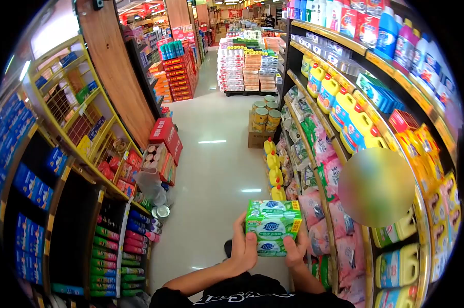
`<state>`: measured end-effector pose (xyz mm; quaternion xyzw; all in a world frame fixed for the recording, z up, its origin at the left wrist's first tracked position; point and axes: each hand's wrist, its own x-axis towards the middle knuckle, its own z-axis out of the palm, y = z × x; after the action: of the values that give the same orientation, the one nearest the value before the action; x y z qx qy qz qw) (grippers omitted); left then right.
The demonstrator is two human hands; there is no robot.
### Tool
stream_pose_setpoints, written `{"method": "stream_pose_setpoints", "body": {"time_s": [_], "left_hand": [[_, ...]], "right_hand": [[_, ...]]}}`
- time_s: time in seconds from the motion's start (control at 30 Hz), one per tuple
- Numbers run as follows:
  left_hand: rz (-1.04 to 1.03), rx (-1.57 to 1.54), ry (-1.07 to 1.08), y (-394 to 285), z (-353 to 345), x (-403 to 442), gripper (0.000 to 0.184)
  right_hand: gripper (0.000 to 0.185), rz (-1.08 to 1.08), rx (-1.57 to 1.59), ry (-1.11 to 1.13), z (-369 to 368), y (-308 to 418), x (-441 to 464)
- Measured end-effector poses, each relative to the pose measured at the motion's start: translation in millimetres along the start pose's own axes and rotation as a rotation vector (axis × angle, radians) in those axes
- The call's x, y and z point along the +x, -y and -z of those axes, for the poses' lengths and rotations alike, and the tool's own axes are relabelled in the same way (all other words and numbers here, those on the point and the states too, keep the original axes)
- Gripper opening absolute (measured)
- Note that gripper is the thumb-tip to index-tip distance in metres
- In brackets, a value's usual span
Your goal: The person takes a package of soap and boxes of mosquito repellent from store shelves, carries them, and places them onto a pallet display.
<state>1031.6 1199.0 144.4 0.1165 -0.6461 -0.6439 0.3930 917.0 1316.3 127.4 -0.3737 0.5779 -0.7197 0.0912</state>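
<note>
Green pack (273,227) is held above the aisle floor (206,172), the left hand (243,252) half-closed around its left side, the right hand (297,251) likewise around its right, thumbs on its near face. Yellow jugs (275,175) line up just beyond the pack; a stocked shelf (379,62) rises to its right.
</note>
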Motion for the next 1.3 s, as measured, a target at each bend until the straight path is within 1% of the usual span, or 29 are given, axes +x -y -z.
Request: {"method": "stream_pose_setpoints", "body": {"time_s": [0.1,0.13,0.17,0.2,0.3,0.33,0.37,0.43,0.5,0.53,0.63,0.67,0.77,0.87,0.93,1.0,1.03,1.07,1.1,1.17,1.2,1.3], "left_hand": [[0.058,-0.047,-0.077,52.4,23.4,47.6,0.055],[0.076,-0.066,-0.097,66.8,28.8,69.7,0.052],[0.095,-0.085,-0.118,80.3,33.9,95.8,0.05],[0.063,-0.059,-0.122,89.7,36.9,124.2,0.045],[0.069,0.024,-0.127,130.2,49.5,208.2,0.046],[0.164,-0.019,-0.086,137.4,52.5,232.5,0.047],[0.167,-0.02,-0.058,146.8,50.2,257.6,0.048],[0.169,-0.003,0.003,163.6,52.5,307.5,0.05],[0.276,0.0,0.012,178.7,55.3,350.2,0.054],[0.328,0.011,0.021,186.6,60.5,371.4,0.055],[0.46,0.063,0.011,217.9,80.5,436.8,0.06],[0.505,0.081,0.006,230.5,89.4,459.2,0.061],[0.532,0.149,0.023,273.0,115.6,534.6,0.059],[0.478,0.198,0.006,319.0,133.0,617.3,0.057],[0.494,0.177,-0.041,340.1,140.5,679.8,0.055],[0.514,0.159,-0.058,337.7,157.0,747.1,0.055],[0.496,0.23,-0.061,345.9,170.4,777.6,0.055],[0.485,0.293,-0.068,357.2,183.9,802.8,0.054],[0.48,0.347,-0.079,364.7,193.8,822.9,0.054],[0.507,0.246,-0.153,376.7,210.6,869.3,0.053],[0.517,0.193,-0.19,381.7,220.1,890.0,0.052],[0.511,0.249,-0.264,417.6,240.0,947.2,0.051]], "right_hand": [[0.068,0.098,-0.149,0.062,-24.1,-27.6,68.1],[0.071,0.165,-0.175,0.102,-29.3,-46.4,94.1],[0.071,0.158,-0.186,0.103,-34.3,-62.1,120.1],[0.07,0.143,-0.197,0.104,-40.3,-76.2,143.7],[0.068,0.109,-0.275,0.108,-53.7,-109.8,221.8],[0.067,0.099,-0.285,0.098,-55.3,-119.0,247.3],[0.067,0.082,-0.299,0.094,-52.7,-128.4,269.0],[0.062,-0.091,-0.201,0.083,-44.0,-165.1,299.2],[0.059,-0.236,-0.034,0.027,-49.4,-193.8,331.4],[0.058,-0.351,0.081,-0.045,-57.9,-208.2,345.9],[0.06,-0.471,0.158,-0.14,-86.5,-242.8,405.9],[0.059,-0.523,0.234,-0.169,-97.1,-260.0,425.0],[0.044,-0.544,0.319,-0.201,-123.3,-329.1,485.6],[0.04,-0.592,0.311,-0.117,-137.8,-376.5,572.1],[0.037,-0.618,0.325,-0.055,-146.8,-395.9,644.9],[0.043,-0.594,0.403,-0.028,-170.1,-412.1,711.0],[0.047,-0.584,0.445,-0.02,-182.8,-422.9,741.0],[0.053,-0.571,0.378,-0.001,-193.3,-433.6,767.5],[0.056,-0.555,0.354,0.008,-205.6,-438.1,792.3],[0.062,-0.512,0.292,0.03,-230.0,-447.6,844.4],[0.066,-0.525,0.296,0.052,-239.4,-475.3,855.2],[0.068,-0.594,0.273,0.102,-259.2,-517.0,913.2]]}}
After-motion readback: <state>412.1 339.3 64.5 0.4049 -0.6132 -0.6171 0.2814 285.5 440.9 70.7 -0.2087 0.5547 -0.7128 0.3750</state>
